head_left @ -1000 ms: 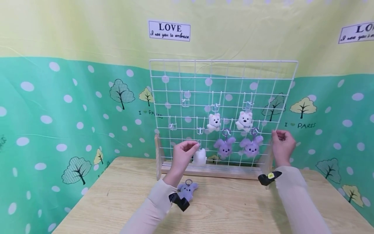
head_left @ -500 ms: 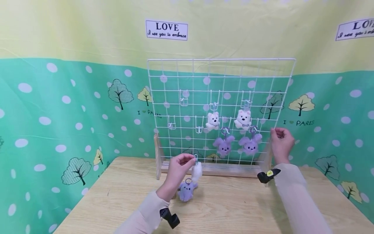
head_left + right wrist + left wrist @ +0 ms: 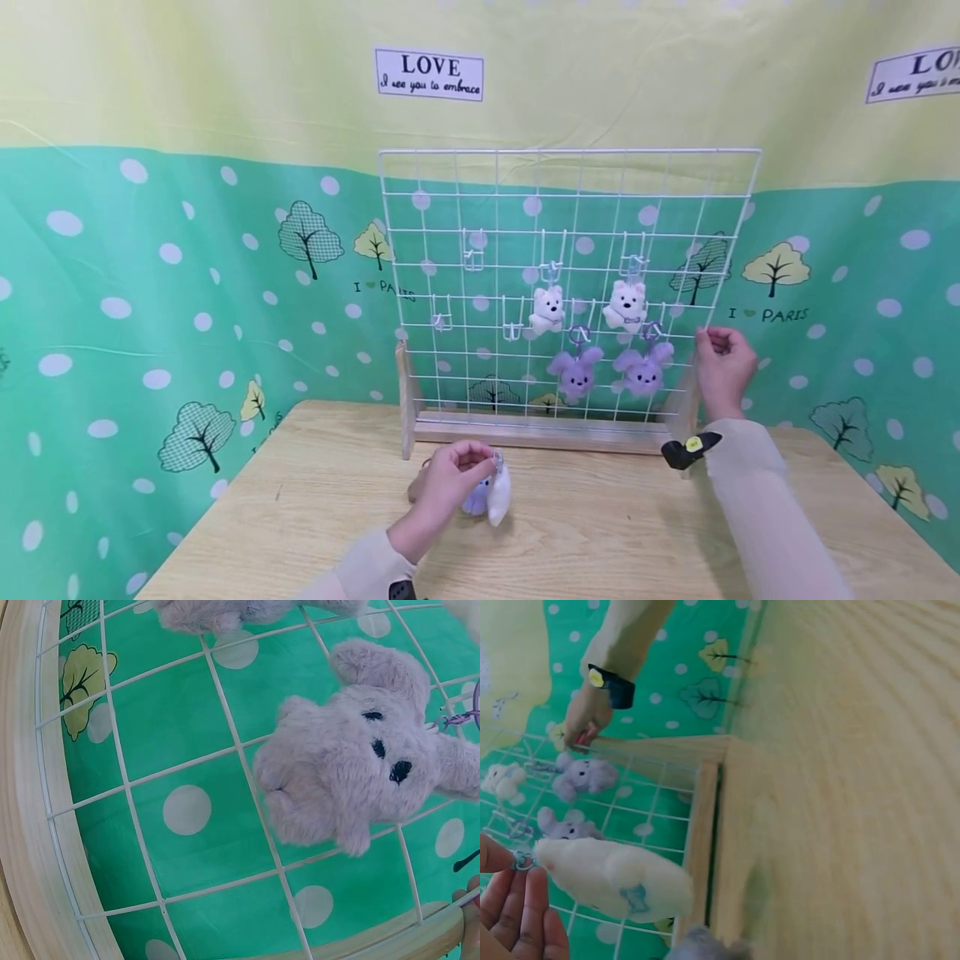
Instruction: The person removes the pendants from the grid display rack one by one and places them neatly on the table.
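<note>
Left hand (image 3: 448,482): low over the near middle of the table, fingers curled, pinching the metal ring of a white plush keychain (image 3: 499,497); fingertips (image 3: 526,911) closed on the ring in the left wrist view.
White plush keychain: hung from that pinch just above the wooden table (image 3: 600,542), body drooping to the right of the fingers; pale blue mark on its front in the left wrist view (image 3: 619,879).
Purple plush keychain (image 3: 476,497): lay on the table directly behind the white one, mostly hidden by it and by the hand.
Right hand (image 3: 722,364): raised at the far right, fingers curled round the right edge of the white wire grid (image 3: 480,167), beside its wooden upright.
Wire grid: stood upright in a wooden base (image 3: 540,433) at the far edge of the table, small clear hooks clipped across its middle rows.
White bears: two on the grid, left one (image 3: 547,310) and right one (image 3: 626,305), side by side on hooks.
Purple bunnies: two just below the bears, left one (image 3: 575,373) and right one (image 3: 643,371); the right one close to the right hand, filling the right wrist view (image 3: 352,776).
Backdrop: green cloth (image 3: 187,292) with white dots and trees, yellow band above, a "LOVE" sign (image 3: 429,75) over the grid.
</note>
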Tool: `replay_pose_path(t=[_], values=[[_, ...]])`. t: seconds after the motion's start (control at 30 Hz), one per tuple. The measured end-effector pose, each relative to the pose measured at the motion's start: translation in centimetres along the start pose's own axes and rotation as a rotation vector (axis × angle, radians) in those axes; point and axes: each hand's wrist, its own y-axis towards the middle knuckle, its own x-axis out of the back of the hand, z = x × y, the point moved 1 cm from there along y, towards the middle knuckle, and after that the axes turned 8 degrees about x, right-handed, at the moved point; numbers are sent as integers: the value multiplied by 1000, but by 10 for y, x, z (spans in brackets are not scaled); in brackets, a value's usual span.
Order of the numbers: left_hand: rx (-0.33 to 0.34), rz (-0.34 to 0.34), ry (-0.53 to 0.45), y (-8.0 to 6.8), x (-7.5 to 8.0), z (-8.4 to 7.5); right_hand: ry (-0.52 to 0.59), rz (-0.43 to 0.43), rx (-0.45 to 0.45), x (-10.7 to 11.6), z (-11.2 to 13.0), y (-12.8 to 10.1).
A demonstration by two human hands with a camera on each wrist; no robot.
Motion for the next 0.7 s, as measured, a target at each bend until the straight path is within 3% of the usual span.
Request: replay_pose_path(t=[0.2, 0.43, 0.7], values=[[-19, 45, 34, -5, 0, 12, -9, 15, -18, 0, 2, -1], [-21, 105, 57, 4, -12, 26, -23, 22, -36, 2, 2, -2], [-25, 142, 115, 13, -26, 28, -5, 22, -36, 0, 4, 0]])
